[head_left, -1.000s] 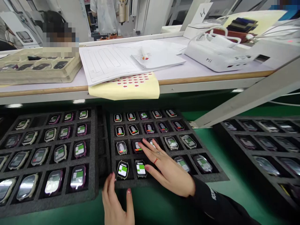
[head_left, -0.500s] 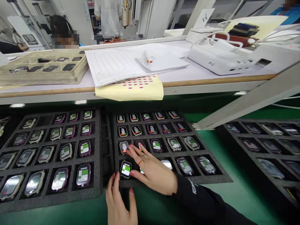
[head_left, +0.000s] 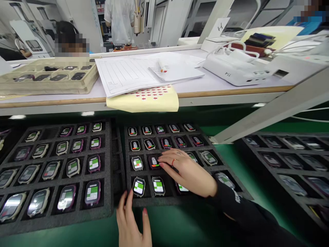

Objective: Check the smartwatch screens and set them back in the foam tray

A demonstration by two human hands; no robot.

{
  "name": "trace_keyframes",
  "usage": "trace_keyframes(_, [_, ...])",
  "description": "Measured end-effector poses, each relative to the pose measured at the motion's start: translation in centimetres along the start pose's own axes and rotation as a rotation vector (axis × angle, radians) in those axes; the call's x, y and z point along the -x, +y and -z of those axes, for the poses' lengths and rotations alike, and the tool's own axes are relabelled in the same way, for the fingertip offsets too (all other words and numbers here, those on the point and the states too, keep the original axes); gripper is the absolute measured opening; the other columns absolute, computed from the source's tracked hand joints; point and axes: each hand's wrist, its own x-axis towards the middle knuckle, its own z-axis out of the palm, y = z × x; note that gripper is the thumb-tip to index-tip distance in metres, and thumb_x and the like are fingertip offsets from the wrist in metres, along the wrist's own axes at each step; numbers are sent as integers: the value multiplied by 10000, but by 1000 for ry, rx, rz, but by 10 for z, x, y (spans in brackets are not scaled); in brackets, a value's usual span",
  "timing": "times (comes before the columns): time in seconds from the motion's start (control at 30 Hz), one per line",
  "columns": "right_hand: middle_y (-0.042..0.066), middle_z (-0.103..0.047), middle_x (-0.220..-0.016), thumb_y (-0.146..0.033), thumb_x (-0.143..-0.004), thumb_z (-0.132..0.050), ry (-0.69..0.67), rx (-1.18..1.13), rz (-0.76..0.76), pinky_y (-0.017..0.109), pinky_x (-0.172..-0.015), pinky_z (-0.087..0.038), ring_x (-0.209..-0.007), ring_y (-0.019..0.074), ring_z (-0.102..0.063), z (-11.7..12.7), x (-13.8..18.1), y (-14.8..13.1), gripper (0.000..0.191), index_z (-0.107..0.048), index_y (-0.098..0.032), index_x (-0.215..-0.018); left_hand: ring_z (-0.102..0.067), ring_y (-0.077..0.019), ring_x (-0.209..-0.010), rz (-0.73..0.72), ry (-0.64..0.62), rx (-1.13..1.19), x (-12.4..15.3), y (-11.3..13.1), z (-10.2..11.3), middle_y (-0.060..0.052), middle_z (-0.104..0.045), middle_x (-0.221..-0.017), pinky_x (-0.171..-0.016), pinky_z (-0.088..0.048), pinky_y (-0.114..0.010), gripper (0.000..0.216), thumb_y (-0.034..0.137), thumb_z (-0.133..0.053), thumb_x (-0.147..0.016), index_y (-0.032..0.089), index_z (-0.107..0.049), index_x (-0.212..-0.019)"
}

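Note:
My right hand (head_left: 186, 168) hovers or rests over the third row of a dark foam tray (head_left: 195, 200), its fingers stretched out and holding nothing visible. Its fingertips are beside a smartwatch face (head_left: 154, 162) with a dark screen, white text and a coloured bar; whether they touch it I cannot tell. The hand hides the cell to the right of it. A watch face (head_left: 137, 163) on the left shows green and white blocks, as does one in the front row (head_left: 158, 186). My left hand (head_left: 133, 219), fingers apart, is at the tray's front left corner.
Another foam tray (head_left: 77, 214) of watches lies on the left, and a third tray (head_left: 272, 178) on the right. A slanted grey post (head_left: 257, 118) rises between the trays. Above is a shelf (head_left: 190, 91) with papers (head_left: 123, 77) and a white device (head_left: 236, 70). People are in the background.
My right hand has moved right, uncovering watches in the third and front rows. The leftmost third-row screen went from dark with text to green and white blocks. My left hand has barely moved.

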Motion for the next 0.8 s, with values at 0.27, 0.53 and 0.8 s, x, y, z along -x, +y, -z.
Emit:
trace_keyframes(0.27, [151,-682,-924,-88,-994,-480,-182,144,-38,497,-823,-471,-924,354,-637,-10,-30,2,239,-718,-86,-1017,-495,-339,-1331,-15,-5,-4,1,-3,-1,-150,-495,-1442,-982,-487,-511,429,338,-406,-1016,240,-461,-1430])
trace_keyframes(0.53, [154,-654,-1013,-117,-1026,-409,-206,0,-82,440,-883,-480,-946,306,-631,-10,-37,9,240,-640,-127,-962,-511,-337,-1315,-58,-2,-33,1,-5,-2,-154,-496,-1433,-971,-509,-516,410,316,-408,-1013,233,-510,-1401])
trace_keyframes(0.8, [22,-738,-802,-245,-1033,-438,-299,-327,-126,296,-670,-508,-733,219,-699,-3,-31,17,208,-639,-192,-1025,-497,-349,-1323,-70,-7,-43,0,-4,-1,-150,-486,-1437,-960,-513,-524,385,319,-407,-1015,245,-549,-1366])
